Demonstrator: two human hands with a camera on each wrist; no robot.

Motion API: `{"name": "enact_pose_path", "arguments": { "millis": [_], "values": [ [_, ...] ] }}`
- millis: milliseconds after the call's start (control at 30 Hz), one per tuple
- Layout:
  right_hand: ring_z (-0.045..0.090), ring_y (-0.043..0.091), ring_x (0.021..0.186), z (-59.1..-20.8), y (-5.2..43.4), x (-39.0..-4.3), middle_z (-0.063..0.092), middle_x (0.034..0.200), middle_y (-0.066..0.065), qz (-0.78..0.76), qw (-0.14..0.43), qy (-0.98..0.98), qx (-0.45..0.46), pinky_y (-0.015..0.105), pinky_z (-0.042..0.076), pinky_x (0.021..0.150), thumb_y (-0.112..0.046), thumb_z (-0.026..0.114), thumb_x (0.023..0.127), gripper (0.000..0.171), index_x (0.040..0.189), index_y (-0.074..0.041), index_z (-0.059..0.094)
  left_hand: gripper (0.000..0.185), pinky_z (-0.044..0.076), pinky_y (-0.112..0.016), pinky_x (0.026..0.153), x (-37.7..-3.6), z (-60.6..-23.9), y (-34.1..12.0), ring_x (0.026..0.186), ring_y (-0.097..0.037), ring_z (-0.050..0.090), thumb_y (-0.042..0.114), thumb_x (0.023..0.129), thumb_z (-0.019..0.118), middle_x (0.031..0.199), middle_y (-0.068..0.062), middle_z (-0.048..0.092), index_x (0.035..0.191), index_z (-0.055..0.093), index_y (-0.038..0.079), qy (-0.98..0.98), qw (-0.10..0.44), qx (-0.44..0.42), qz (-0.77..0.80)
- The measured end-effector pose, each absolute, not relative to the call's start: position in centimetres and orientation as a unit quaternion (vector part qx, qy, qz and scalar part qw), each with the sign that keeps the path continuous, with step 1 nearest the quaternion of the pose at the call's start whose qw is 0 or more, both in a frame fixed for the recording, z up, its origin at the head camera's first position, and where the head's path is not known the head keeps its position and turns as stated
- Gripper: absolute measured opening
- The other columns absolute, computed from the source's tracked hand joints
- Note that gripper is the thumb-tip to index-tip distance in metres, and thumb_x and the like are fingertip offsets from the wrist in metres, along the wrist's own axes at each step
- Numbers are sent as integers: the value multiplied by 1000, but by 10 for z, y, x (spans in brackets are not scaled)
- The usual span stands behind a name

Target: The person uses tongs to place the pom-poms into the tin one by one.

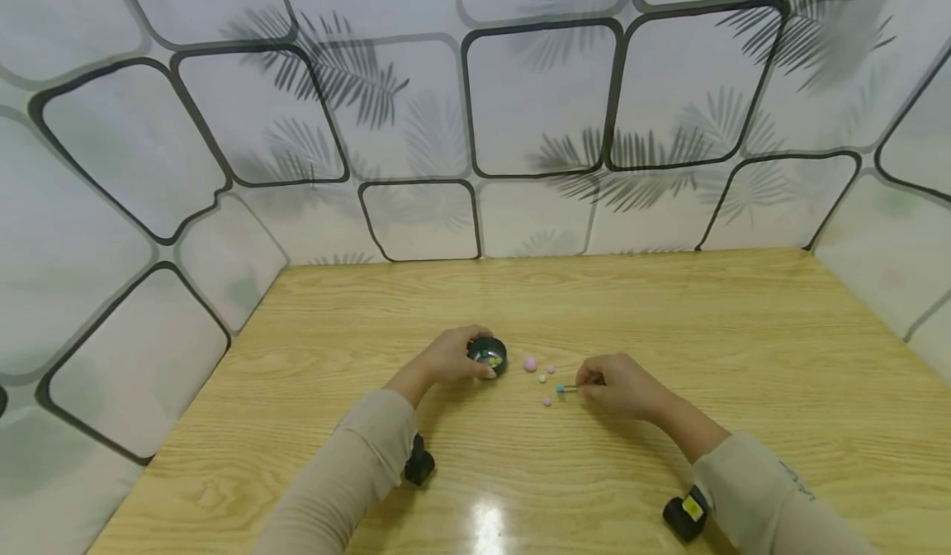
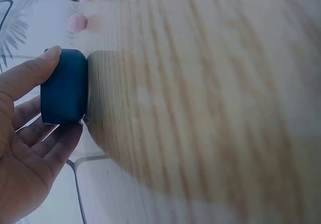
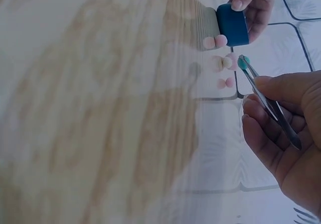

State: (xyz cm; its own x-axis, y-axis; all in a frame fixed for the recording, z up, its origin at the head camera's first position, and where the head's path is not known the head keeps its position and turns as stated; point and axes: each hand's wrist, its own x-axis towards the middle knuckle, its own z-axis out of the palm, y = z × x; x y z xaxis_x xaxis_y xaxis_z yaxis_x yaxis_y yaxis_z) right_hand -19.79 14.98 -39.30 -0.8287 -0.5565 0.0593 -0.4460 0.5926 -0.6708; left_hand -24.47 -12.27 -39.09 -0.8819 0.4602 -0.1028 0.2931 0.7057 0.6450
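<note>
Nearest: two sleeved forearms over the wooden table point(image 1: 669, 315), a small black wrist camera unit under each. Right hand point(image 1: 620, 386) is clenched around thin metal tweezers point(image 3: 271, 103), thumb and fingers pinching the shaft mid-length; the tips sit just left of the hand and grip a small teal ball point(image 1: 560, 389). It looks lifted just off the wood, can't tell for sure. Around the tips: a pink ball point(image 1: 547, 401) slightly nearer, a pale ball point(image 1: 541, 379) and another small pink one point(image 1: 551, 368) a bit farther, and a bigger pink ball point(image 1: 530, 363) farthest, just right of the cup. All loose on the table, apart from each other. Left hand point(image 1: 449, 358) grasps a small dark round cup point(image 1: 488, 354), thumb on the far side and fingers on the near side, base on the table; a few yellowish and green bits lie inside it. Handling call: the balls look soft, fuzzy and near weightless, so they'll roll or flick away if nudged; take each across its middle with light tweezer pressure, since a hard squeeze could pop it out sideways. Cup looks light and rigid and would slide easily, so holding its wall makes sense. Far side: patterned white panels with leaf print enclose the table
</note>
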Motion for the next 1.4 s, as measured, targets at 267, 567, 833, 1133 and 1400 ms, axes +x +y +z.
{"name": "enact_pose_path", "arguments": {
  "millis": [267, 567, 833, 1133, 1400],
  "values": [
    [51, 9, 65, -389, 142, -203, 57, 73, -2, -348, 56, 895, -273, 23, 43, 55, -4, 58, 80, 5, 84, -3, 61, 55, 38, -35, 83, -244, -390, -124, 100, -21, 47, 23, 71, 71, 112, -9, 51, 118, 48, 9, 915, 131, 202, 324],
    [50, 10, 62, -386, 131, -211, 58, 73, 0, -362, 46, 893, -264, 25, 43, 54, -6, 58, 81, 7, 86, -3, 61, 57, 38, -35, 83, -243, -389, -124, 100, -21, 47, 25, 70, 72, 114, -9, 49, 119, 47, 10, 913, 136, 196, 332],
    [51, 10, 64, -385, 118, -218, 58, 74, -1, -381, 45, 888, -253, 25, 43, 55, -9, 58, 81, 8, 87, -4, 61, 56, 38, -35, 83, -244, -390, -124, 101, -21, 47, 26, 70, 72, 113, -8, 49, 119, 47, 11, 913, 137, 195, 330],
    [52, 9, 63, -387, 99, -227, 58, 74, -1, -393, 36, 882, -258, 23, 44, 54, -9, 59, 81, 6, 85, -5, 61, 54, 39, -33, 82, -243, -391, -124, 98, -20, 48, 23, 70, 72, 111, -7, 51, 117, 48, 9, 910, 134, 198, 339],
    [52, 10, 66, -390, 88, -233, 58, 73, -2, -399, 42, 877, -263, 24, 43, 58, -8, 60, 81, 7, 86, -3, 62, 52, 39, -33, 82, -242, -390, -123, 97, -19, 48, 21, 71, 71, 110, -6, 52, 116, 49, 8, 909, 132, 202, 340]
  ]
}}
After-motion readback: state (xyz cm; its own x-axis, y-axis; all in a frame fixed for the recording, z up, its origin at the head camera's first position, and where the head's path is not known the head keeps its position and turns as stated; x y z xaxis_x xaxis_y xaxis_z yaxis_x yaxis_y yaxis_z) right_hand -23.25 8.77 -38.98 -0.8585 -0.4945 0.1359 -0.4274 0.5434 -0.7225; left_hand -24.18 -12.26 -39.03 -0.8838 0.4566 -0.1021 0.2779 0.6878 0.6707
